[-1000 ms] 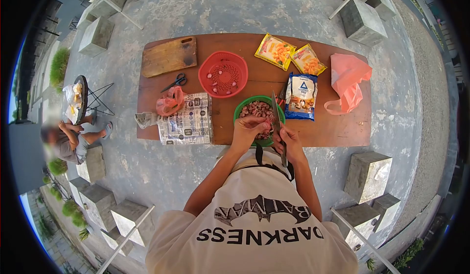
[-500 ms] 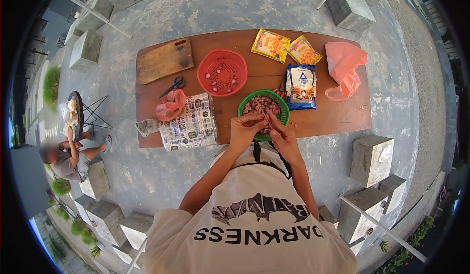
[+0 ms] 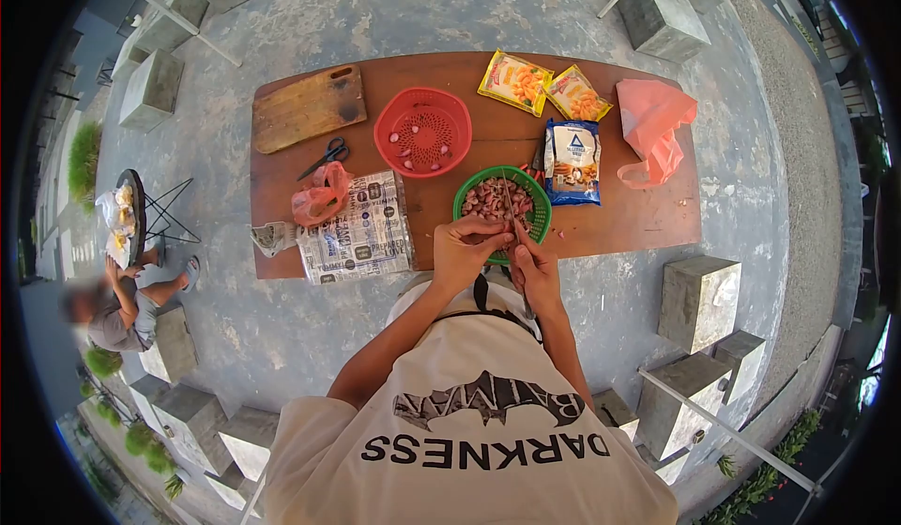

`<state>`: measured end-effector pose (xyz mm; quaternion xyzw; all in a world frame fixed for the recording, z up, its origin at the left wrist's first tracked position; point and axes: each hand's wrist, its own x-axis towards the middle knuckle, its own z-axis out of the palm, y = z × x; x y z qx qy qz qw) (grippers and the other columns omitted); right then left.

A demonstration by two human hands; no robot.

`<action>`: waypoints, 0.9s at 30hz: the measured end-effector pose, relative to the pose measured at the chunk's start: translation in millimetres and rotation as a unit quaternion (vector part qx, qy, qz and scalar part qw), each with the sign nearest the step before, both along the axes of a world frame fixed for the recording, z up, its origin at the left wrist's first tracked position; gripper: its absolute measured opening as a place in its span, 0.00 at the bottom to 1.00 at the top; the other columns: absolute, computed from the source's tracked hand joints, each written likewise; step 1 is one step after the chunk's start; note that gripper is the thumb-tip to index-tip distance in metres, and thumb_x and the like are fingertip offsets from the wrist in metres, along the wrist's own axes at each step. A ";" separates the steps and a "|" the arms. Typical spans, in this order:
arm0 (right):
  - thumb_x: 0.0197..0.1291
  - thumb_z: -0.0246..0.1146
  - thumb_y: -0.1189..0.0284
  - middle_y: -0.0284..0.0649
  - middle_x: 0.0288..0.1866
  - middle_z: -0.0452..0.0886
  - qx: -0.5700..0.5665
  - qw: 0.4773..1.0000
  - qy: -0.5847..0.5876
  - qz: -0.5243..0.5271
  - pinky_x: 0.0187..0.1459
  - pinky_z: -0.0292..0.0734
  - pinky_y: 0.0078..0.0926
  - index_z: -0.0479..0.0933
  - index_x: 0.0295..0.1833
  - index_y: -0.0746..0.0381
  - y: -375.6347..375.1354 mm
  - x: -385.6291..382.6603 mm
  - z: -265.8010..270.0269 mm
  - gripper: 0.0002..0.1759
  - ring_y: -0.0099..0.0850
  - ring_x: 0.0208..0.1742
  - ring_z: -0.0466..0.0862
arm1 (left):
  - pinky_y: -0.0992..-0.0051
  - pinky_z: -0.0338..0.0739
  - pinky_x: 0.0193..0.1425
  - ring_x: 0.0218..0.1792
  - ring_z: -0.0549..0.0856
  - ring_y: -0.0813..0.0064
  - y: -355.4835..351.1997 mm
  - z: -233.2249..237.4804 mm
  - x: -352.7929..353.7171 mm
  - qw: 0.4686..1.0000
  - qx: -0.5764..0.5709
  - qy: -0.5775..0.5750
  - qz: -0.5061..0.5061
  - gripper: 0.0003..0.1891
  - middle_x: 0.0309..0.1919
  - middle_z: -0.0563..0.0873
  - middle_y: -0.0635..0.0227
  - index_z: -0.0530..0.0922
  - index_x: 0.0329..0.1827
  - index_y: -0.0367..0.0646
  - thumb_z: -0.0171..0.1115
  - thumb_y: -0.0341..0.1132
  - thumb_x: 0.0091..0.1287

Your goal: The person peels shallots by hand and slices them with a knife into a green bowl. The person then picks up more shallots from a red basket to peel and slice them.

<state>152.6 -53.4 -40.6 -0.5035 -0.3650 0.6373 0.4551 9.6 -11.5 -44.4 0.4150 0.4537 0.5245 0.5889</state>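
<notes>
Over the green basket point(image 3: 464, 208), which holds many small reddish shallots point(image 3: 486, 197), both hands meet at its near rim. My left hand point(image 3: 463, 255) is closed in a pinch on what looks like a shallot, mostly covered by the fingertips. My right hand point(image 3: 538, 279) is wrapped round a small knife point(image 3: 509, 198), its thin blade pointing away from me over the shallots. A few shallots lie in the red basket point(image 3: 441, 112) farther left.
On the brown table point(image 3: 638, 229) are a wooden cutting board point(image 3: 305, 112), scissors point(image 3: 327, 154), a red plastic bag point(image 3: 322, 195), a printed silver sheet point(image 3: 361, 234), yellow packets point(image 3: 515, 82), a blue-white packet point(image 3: 572, 164) and a pink bag point(image 3: 650, 126). A person point(image 3: 117, 314) sits at left.
The whole view has shifted slightly, so the table sits a little farther left and higher. The knife blade now stands out more clearly above my fingers; both hands stay pinched together.
</notes>
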 end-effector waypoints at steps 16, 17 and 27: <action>0.69 0.54 0.67 0.26 0.26 0.65 0.006 1.000 -0.021 0.005 0.24 0.60 0.12 0.56 0.75 0.55 2.8 11.9 26.8 0.31 0.15 0.23 0.62 | 0.72 0.81 0.54 0.44 0.84 0.73 0.4 -11.0 -3.3 0.974 -0.089 -0.186 -0.089 0.12 0.44 0.85 0.60 0.80 0.50 0.32 0.61 0.21 0.63; 0.67 0.56 0.69 0.26 0.27 0.67 0.035 0.992 -0.112 0.037 0.27 0.61 0.13 0.55 0.76 0.55 3.4 11.9 28.7 0.33 0.15 0.25 0.62 | 0.72 0.81 0.55 0.44 0.84 0.74 0.3 -10.0 -3.9 0.976 -0.084 -0.177 -0.095 0.12 0.44 0.85 0.61 0.80 0.50 0.32 0.61 0.22 0.64; 0.63 0.59 0.70 0.41 0.39 0.80 0.110 0.957 -0.251 0.098 0.40 0.70 0.20 0.64 0.70 0.61 -0.4 2.0 23.5 0.29 0.22 0.35 0.71 | 0.78 0.80 0.47 0.40 0.84 0.78 -7.0 -2.9 -15.3 0.992 -0.013 -0.084 -0.088 0.11 0.40 0.85 0.64 0.79 0.51 0.31 0.55 0.24 0.69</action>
